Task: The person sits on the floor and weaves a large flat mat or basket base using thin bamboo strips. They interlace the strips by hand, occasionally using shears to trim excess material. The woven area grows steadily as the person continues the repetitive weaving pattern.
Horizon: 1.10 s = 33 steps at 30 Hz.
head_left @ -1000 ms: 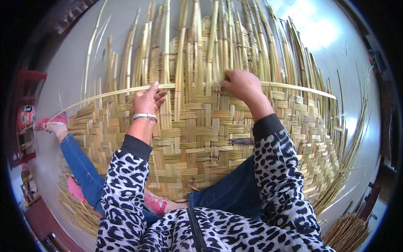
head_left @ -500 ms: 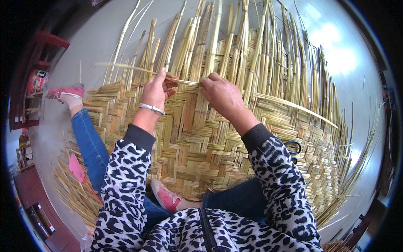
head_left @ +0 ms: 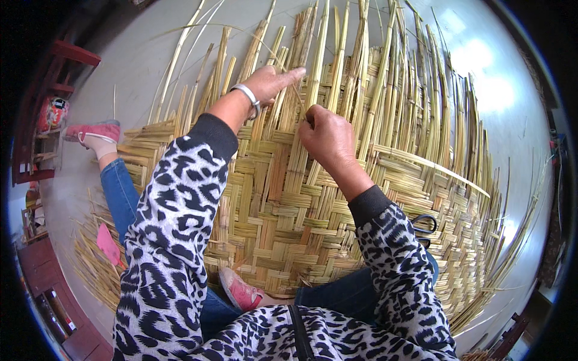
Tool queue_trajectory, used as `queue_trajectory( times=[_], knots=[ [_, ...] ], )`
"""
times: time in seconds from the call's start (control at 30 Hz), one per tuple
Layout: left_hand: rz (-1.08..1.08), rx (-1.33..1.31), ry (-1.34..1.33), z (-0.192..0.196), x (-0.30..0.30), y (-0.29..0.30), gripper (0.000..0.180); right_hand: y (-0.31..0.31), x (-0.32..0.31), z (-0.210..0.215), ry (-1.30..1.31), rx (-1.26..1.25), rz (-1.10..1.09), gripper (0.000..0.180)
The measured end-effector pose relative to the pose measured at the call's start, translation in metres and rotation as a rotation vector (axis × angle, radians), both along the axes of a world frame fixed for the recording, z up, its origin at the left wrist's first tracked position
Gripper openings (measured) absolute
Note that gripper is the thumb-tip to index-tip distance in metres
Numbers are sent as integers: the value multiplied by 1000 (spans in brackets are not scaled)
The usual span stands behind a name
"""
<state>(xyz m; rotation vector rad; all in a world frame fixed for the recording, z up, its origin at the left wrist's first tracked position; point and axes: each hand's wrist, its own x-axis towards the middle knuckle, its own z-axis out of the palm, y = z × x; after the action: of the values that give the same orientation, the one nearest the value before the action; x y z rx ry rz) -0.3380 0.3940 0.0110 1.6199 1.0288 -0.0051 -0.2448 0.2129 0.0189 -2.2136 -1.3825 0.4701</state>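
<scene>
A large woven reed mat (head_left: 265, 210) lies in front of me, its loose reed ends pointing away at the far side. My right hand (head_left: 328, 135) is closed in a pinch at the mat's far woven edge, on the end of a thin reed strip (head_left: 256, 37). From there the strip runs up through my left hand (head_left: 271, 85) and arcs away to the far left. My left hand is raised over the loose ends, thumb side stretched to the right, other fingers curled around the strip. A pale flat strip (head_left: 433, 167) lies across the reeds at right.
Black-handled scissors (head_left: 424, 224) lie on the mat by my right sleeve. My pink shoes (head_left: 241, 290) and jeans are on and beside the mat. Loose reeds (head_left: 90, 265) with a pink, leaf-shaped thing (head_left: 108, 243) lie at left. Dark red furniture (head_left: 75, 53) stands far left.
My left hand has moved up and right, closer to my right hand, and turned. The strip now bends upward in an arc. My right hand has shifted slightly right and nearer.
</scene>
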Motion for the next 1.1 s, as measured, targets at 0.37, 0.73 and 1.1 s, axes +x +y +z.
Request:
queue_trajectory(
  times=[0.37,0.73,1.1],
  knots=[
    [178,-58,40,5,26,7,98,4,11,-6,148,69,-100,22],
    [117,71,-169,-25,21,9,38,2,14,-2,204,49,-55,24],
    [77,152,169,7,13,-7,12,-3,8,12,104,63,67,19]
  ],
)
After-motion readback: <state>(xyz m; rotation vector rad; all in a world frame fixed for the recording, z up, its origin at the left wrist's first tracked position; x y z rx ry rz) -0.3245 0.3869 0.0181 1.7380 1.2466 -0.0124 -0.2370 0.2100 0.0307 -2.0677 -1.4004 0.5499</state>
